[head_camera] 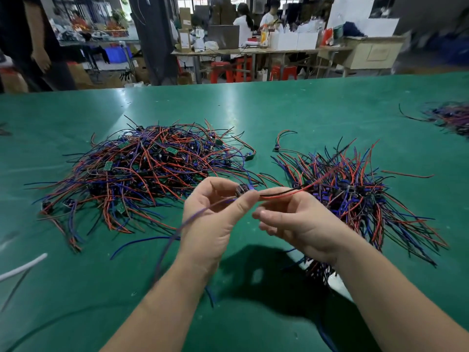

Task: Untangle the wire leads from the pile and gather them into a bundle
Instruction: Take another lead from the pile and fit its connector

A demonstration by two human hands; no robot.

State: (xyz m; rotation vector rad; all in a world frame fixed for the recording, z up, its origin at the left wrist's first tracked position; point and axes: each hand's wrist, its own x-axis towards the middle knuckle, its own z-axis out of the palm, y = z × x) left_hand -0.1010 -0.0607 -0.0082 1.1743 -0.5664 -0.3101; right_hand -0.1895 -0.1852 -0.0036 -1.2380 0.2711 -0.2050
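Observation:
A tangled pile of red, blue and black wire leads (142, 171) with small green boards lies on the green table, left of centre. A second heap of gathered leads (355, 196) lies to the right. My left hand (215, 219) is raised between them and pinches one lead's small dark component (242, 190) between thumb and fingers; its purple wire trails down past my wrist. My right hand (297, 222) holds the red and black wires (284, 193) of the same lead, which stretch toward the right heap.
The green table (279, 110) stretches far back. A third wire heap (451, 118) sits at the far right edge. A white tube (22, 266) lies at the left edge. One loose lead (284, 137) rests behind the two heaps. People and workbenches stand beyond the table.

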